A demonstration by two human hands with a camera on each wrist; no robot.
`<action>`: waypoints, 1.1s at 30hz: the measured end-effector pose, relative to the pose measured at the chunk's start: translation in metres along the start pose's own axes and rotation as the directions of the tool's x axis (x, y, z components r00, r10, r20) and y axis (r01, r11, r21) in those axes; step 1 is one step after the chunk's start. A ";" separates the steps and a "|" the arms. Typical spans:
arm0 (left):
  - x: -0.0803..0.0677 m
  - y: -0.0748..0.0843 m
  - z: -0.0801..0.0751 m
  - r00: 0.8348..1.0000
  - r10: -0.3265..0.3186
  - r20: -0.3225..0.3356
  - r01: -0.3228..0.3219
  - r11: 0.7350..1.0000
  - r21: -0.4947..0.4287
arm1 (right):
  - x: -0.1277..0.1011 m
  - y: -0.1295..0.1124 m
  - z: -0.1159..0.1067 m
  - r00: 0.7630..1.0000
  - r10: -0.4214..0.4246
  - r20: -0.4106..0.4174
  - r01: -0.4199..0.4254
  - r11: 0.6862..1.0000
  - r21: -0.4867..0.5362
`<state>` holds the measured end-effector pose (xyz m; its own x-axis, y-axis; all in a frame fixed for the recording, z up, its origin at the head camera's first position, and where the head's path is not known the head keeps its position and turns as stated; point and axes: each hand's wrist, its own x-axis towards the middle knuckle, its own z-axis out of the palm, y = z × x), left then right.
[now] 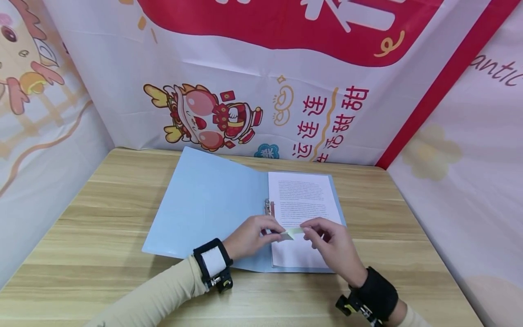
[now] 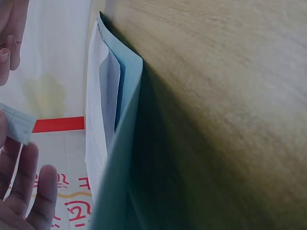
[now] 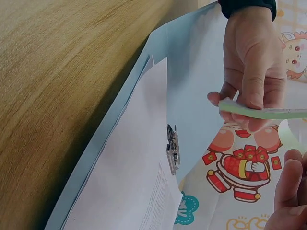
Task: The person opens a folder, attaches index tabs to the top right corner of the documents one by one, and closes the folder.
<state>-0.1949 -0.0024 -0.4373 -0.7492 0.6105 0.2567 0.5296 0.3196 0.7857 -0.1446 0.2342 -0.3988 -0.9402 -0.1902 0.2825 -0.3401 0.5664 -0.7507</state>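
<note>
On the wooden desk [image 1: 102,236] an open blue folder [image 1: 204,204] holds a printed sheet [image 1: 304,200], and just above its lower half the left hand [image 1: 249,236] and right hand [image 1: 331,243] each pinch one end of a pale green paper strip [image 1: 292,233], seemingly readying it for placement, which calls for lowering it squarely onto the sheet.

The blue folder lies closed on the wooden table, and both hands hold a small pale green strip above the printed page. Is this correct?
Not quite. The blue folder lies open, not closed: the head view shows its cover spread flat to the left, with the metal clip and printed page exposed. The rest holds: left hand and right hand both pinch the pale green strip above the page, on the wooden table.
</note>
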 end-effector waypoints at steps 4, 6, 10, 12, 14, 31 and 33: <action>-0.001 0.000 0.000 1.000 -0.025 0.010 0.025 0.999 -0.026 | 0.000 0.000 -0.001 1.000 0.015 -0.001 -0.015 1.000 0.015; -0.001 0.001 0.000 0.999 -0.052 0.008 0.053 0.998 -0.041 | 0.000 -0.001 -0.002 1.000 0.017 -0.003 -0.017 1.000 0.026; -0.001 0.000 -0.001 0.997 -0.072 0.002 0.072 0.995 -0.063 | -0.001 -0.001 -0.005 1.000 0.016 -0.009 -0.016 0.999 0.038; -0.001 0.000 -0.002 0.998 -0.062 0.004 0.062 0.996 -0.070 | -0.001 -0.001 -0.006 1.000 0.021 -0.009 -0.020 0.999 0.037; -0.001 -0.001 -0.001 0.999 -0.053 0.006 0.054 0.996 -0.075 | -0.001 -0.001 -0.008 1.000 0.025 -0.011 -0.024 0.999 0.039; -0.001 -0.005 0.000 0.999 -0.041 0.020 0.042 0.997 -0.066 | -0.003 0.004 -0.021 0.998 0.006 -0.057 -0.004 0.999 0.045; -0.001 -0.005 0.001 0.999 -0.041 0.024 0.043 0.997 -0.068 | -0.003 0.005 -0.023 0.998 0.010 -0.060 -0.007 0.999 0.046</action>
<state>-0.1965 -0.0040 -0.4415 -0.7609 0.6138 0.2104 0.4686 0.2954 0.8326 -0.1430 0.2559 -0.3898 -0.9409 -0.1358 0.3103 -0.3336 0.5305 -0.7793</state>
